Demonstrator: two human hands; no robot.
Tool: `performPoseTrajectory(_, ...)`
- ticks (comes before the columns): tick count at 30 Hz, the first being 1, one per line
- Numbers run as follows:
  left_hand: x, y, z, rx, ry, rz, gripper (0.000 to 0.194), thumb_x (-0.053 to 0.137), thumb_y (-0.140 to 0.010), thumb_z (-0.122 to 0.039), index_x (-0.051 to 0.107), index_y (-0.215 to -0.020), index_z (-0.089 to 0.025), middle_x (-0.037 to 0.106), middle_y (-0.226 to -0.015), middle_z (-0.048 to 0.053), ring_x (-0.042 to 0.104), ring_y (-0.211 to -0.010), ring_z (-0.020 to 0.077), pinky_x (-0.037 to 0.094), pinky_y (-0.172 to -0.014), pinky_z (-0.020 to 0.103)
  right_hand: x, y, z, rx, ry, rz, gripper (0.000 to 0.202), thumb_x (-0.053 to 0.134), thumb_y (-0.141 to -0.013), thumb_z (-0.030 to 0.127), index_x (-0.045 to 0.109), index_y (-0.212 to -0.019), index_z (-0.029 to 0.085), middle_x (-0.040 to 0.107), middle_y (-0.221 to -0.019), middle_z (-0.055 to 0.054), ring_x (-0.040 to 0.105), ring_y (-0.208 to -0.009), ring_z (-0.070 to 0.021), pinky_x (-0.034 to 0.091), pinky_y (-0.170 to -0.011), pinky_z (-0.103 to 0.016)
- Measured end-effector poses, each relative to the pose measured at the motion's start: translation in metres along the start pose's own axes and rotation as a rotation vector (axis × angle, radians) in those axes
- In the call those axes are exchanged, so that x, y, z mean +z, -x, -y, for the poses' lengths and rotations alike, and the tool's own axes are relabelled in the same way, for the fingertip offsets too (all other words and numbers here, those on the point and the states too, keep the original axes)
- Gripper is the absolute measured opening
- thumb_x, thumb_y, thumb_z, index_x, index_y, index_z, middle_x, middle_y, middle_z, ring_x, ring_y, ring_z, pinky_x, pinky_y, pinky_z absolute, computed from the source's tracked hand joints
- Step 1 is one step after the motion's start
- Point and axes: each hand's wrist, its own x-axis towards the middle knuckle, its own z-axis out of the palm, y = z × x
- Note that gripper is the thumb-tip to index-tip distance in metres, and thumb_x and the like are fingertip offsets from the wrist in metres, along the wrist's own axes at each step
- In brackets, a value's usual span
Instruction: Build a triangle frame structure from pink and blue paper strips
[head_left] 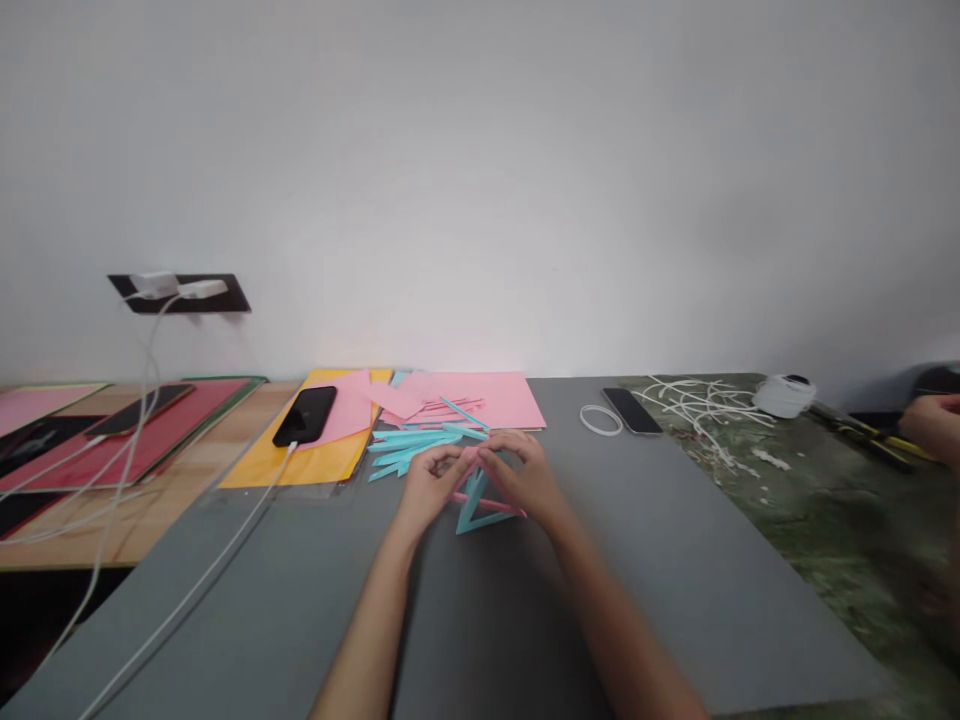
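Triangle [466,514] of slim paper strips [491,504]

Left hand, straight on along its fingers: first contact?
Probably the right hand's fingertips. The left hand appears to pinch the pink tip of the strip frame, with the right hand just beyond. Exact depth is unclear.

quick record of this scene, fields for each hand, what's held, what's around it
left hand: pinching top of paper frame
right hand: pinching same top
frame: blue and pink strips
behind hands: blue strips, pink sheets
left side: phone on charge, yellow envelope
right side: phone, coiled cable
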Motion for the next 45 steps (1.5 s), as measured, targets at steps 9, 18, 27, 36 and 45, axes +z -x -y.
performPoseTrajectory(9, 0.002, 0.001, 0.000, -0.012, 0.112, -0.005, 0.024, 0.064, -0.069, -0.038, 0.062, -0.078, -0.016, 0.061, -0.070, 0.001, 0.058, -0.066, 0.0126, 0.047, -0.060, 0.024, -0.002, 0.000, 0.009, 0.021, 0.015, 0.045, 0.017, 0.059, -0.077, 0.039, 0.062, -0.072, 0.023, 0.067, -0.082, -0.002, 0.057, -0.093, -0.0207, 0.034, -0.089, -0.038)
performPoseTrajectory(18, 0.005, 0.004, 0.002, 0.531, -0.425, -0.260, 0.008, 0.061, -0.075, -0.027, 0.067, -0.079, -0.022, 0.066, -0.084, 0.003, 0.059, -0.086, 0.0173, 0.043, -0.082, 0.034, 0.001, 0.000, 0.004, -0.083, 0.088, 0.026, 0.015, 0.050, -0.084, 0.036, 0.057, -0.080, 0.024, 0.063, -0.086, 0.000, 0.056, -0.091, -0.0171, 0.029, -0.090, -0.034)
performPoseTrajectory(27, 0.008, 0.004, 0.006, 0.567, -0.484, -0.277, 0.009, 0.060, -0.077, -0.027, 0.065, -0.081, -0.022, 0.066, -0.080, 0.002, 0.059, -0.080, 0.0161, 0.044, -0.075, 0.031, 0.001, 0.000, 0.001, -0.093, 0.080, 0.058, 0.014, 0.047, -0.086, 0.034, 0.058, -0.084, 0.025, 0.062, -0.090, -0.002, 0.054, -0.095, -0.0177, 0.029, -0.091, -0.035)
performPoseTrajectory(36, 0.010, 0.010, 0.000, 0.549, -0.707, -0.326, 0.009, 0.054, -0.081, -0.026, 0.062, -0.080, -0.022, 0.068, -0.085, 0.001, 0.058, -0.086, 0.0170, 0.035, -0.080, 0.033, 0.004, 0.000, 0.000, -0.059, 0.063, -0.038, 0.014, 0.059, -0.077, 0.036, 0.063, -0.073, 0.024, 0.064, -0.084, -0.002, 0.057, -0.087, -0.0183, 0.033, -0.088, -0.036)
performPoseTrajectory(45, 0.008, 0.008, 0.006, 0.524, -0.712, -0.305, 0.012, 0.052, -0.082, -0.029, 0.064, -0.081, -0.025, 0.069, -0.086, 0.001, 0.060, -0.085, 0.0186, 0.031, -0.080, 0.034, 0.002, -0.001, 0.001, -0.041, 0.041, -0.051, 0.012, 0.064, -0.073, 0.036, 0.065, -0.068, 0.025, 0.066, -0.080, -0.002, 0.059, -0.085, -0.0188, 0.034, -0.089, -0.039)
